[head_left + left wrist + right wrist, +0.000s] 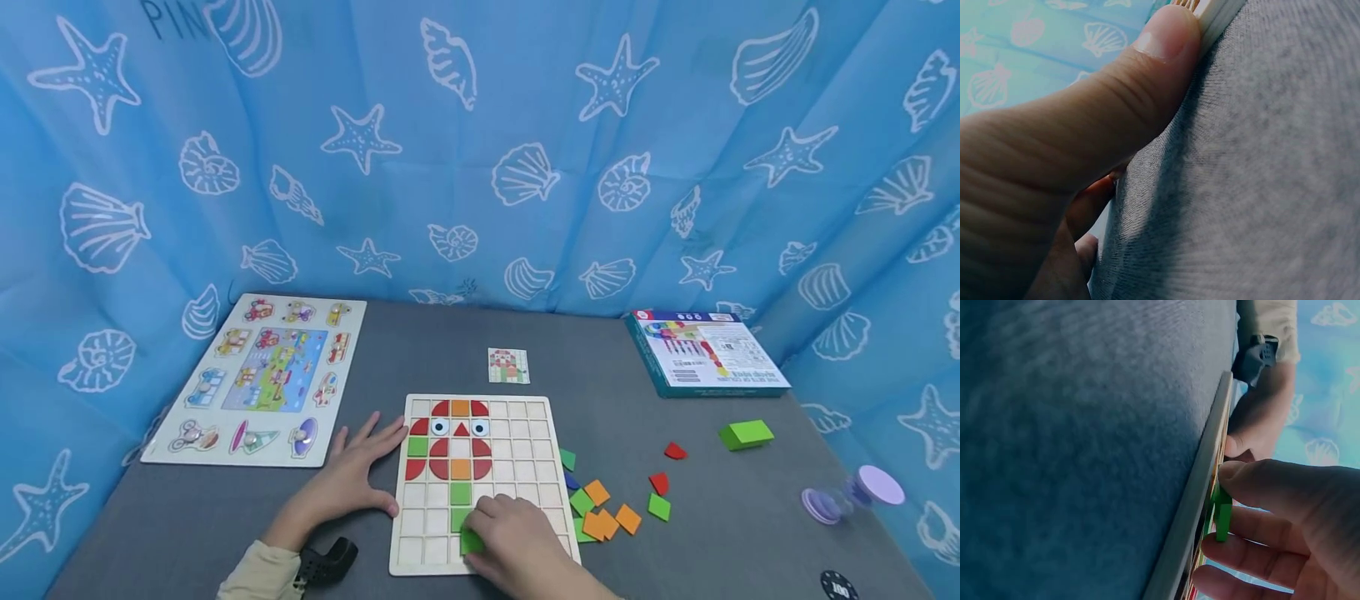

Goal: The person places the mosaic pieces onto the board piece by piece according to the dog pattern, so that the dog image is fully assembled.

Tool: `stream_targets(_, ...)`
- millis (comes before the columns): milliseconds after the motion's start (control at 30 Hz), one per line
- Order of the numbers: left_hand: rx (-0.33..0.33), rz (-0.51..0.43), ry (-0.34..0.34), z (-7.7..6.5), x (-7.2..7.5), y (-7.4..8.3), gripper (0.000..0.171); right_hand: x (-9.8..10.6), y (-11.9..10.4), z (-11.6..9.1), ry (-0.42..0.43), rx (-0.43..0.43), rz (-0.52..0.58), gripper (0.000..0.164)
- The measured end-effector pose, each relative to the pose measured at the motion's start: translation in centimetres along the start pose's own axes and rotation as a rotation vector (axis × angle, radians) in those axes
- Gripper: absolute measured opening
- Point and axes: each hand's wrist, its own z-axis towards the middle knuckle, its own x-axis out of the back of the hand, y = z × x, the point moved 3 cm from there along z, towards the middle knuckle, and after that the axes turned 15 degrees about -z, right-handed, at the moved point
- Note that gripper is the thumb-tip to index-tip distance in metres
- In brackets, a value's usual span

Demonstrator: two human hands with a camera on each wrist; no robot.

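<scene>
A wooden grid board (517, 450) lies in front of me, with red, orange, green and eye-printed tiles forming a figure in its upper left part. My left hand (348, 475) rests at the board's left edge, its fingers spread and the thumb touching the rim. At the bottom of the green column, my right hand (517, 537) pinches a green tile (1223, 515) between thumb and fingers. That tile is tilted against the board's surface in the right wrist view. Two green tiles (461, 494) sit in the cells above it.
Loose orange tiles (628, 519), green tiles (659, 507) and red pieces (660, 483) lie right of the board. A pattern card (508, 366) is behind it. A picture puzzle (345, 333) lies at left; a box (705, 354), green block (746, 434) and purple-ended object (851, 492) stand at right.
</scene>
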Motion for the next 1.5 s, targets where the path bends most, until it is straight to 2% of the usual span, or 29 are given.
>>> stream_targets(700, 0.009, 0.02, 0.002, -0.1, 0.2, 0.1, 0.108, -0.2, -1.2, 0.9, -0.056, 0.048, 0.031, 0.023)
stream_targets(833, 0.012, 0.021, -0.008, -0.1, 0.1, -0.1, 0.108, -0.1, -0.5, 0.3, -0.004, 0.039, 0.027, 0.024)
stream_targets(967, 0.012, 0.024, -0.01, 0.0, 0.0, -0.1, 0.109, 0.5, 1.6, -0.8, 0.06, -0.057, 0.0, 0.023)
stream_targets(1167, 0.02, 0.011, -0.013, 0.0, 0.0, -0.2, 0.109, 1.3, 6.4, -2.9, 0.077, -0.323, -0.048, 0.026)
stream_targets(1333, 0.02, 0.011, -0.01, 0.0, 0.0, -0.1, 0.109, 0.9, 10.2, -5.0, -0.021, -0.534, -0.065, 0.029)
stream_targets(1400, 0.018, 0.01, -0.01, 0.0, 0.0, -0.1, 0.109, 0.4, 11.3, -5.8, -0.072, -0.578, -0.06, 0.028)
stream_targets(1500, 0.017, 0.01, -0.01, 0.0, -0.1, -0.1, 0.109, -0.3, 12.4, -6.5, -0.143, -0.594, -0.038, 0.026)
